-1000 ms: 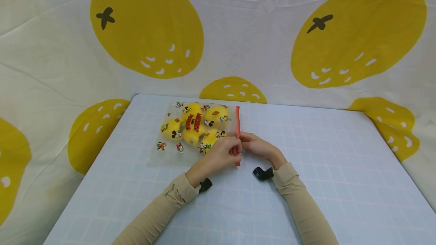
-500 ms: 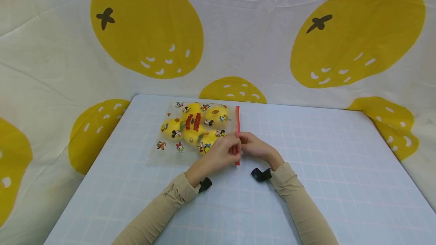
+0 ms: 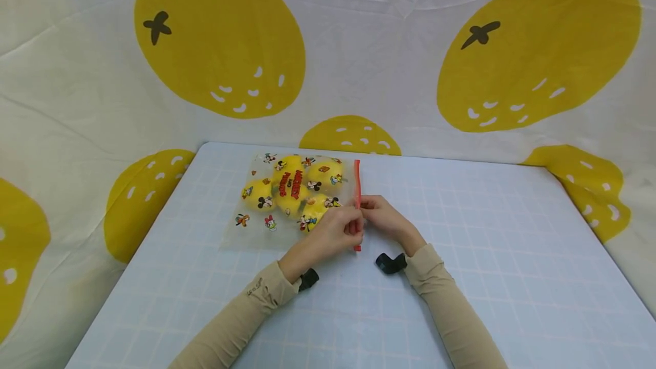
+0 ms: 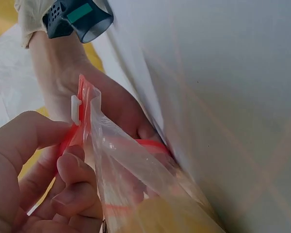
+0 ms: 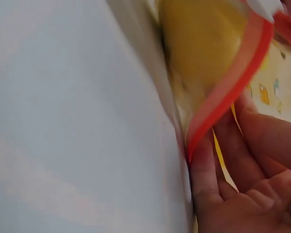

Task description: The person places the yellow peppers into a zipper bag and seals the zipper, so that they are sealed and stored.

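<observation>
A clear zip bag (image 3: 246, 232) with a red zip edge (image 3: 357, 178) and cartoon prints lies on the table. Several round yellow things (image 3: 326, 174) fill it; their kind is blurred by the plastic. My left hand (image 3: 335, 229) pinches the red edge near a white slider (image 4: 75, 109), lifting that side. Opposite it, my right hand (image 3: 384, 218) holds the same edge with its fingertips. Close up, the right fingers (image 5: 242, 150) lie against the curved red strip. In the left wrist view the two red edges stand apart at the slider end.
The table (image 3: 487, 255) has a pale blue checked cover. Behind it hangs a white cloth (image 3: 369, 44) printed with large yellow fruit shapes. Black wrist cameras (image 3: 391, 263) sit at both cuffs, low over the table.
My right hand and its wrist have shifted slightly left and up along the red edge. The left hand keeps its place, and the bag has hardly moved.
</observation>
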Demonstrator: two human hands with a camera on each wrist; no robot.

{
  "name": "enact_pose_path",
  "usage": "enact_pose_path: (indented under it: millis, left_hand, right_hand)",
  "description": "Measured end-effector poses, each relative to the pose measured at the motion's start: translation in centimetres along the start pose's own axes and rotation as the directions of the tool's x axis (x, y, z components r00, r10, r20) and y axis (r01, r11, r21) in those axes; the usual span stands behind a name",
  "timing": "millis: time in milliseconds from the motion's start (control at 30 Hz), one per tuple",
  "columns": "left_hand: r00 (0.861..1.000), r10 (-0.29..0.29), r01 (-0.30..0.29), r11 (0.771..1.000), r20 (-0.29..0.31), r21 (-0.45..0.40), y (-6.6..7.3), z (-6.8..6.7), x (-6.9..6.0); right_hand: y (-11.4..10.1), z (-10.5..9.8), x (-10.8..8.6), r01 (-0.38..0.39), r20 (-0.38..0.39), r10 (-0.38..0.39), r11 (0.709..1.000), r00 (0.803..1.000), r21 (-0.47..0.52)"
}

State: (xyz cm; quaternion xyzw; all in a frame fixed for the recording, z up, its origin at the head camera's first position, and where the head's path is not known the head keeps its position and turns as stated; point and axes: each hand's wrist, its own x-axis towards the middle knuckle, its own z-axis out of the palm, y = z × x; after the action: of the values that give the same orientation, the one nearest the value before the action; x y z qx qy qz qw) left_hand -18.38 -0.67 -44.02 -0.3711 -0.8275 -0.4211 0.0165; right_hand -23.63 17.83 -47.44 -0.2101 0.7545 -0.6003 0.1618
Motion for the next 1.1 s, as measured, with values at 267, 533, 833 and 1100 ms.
enact_pose_path:
  millis: [267, 533, 833, 1100]
  left_hand:
    - [0.995, -0.063, 0.061, 0.998, 0.081, 0.023, 0.5, -0.2, 0.0]
    - [0.961, -0.148, 0.180, 0.976, 0.231, -0.120, 1.1, -0.1, -2.7]
    - [0.709, -0.442, 0.700, 0.354, 0.549, -0.620, 0.1, 2.3, -6.4]
    - [0.735, -0.558, 0.489, 0.046, 0.384, -0.871, -0.1, 5.1, -5.8]
  right_hand:
    - [0.2, -0.5, -0.3, -0.016, 0.004, 0.016, 0.998, 1.000, 0.055]
    - [-0.4, -1.2, -1.7, -0.082, -0.035, 0.081, 0.996, 0.996, -0.022]
    - [-1.3, -1.4, -4.9, -0.128, 0.021, 0.131, 0.987, 0.991, -0.094]
    - [-1.7, 1.0, -6.3, -0.192, 0.049, 0.198, 0.975, 0.979, -0.110]
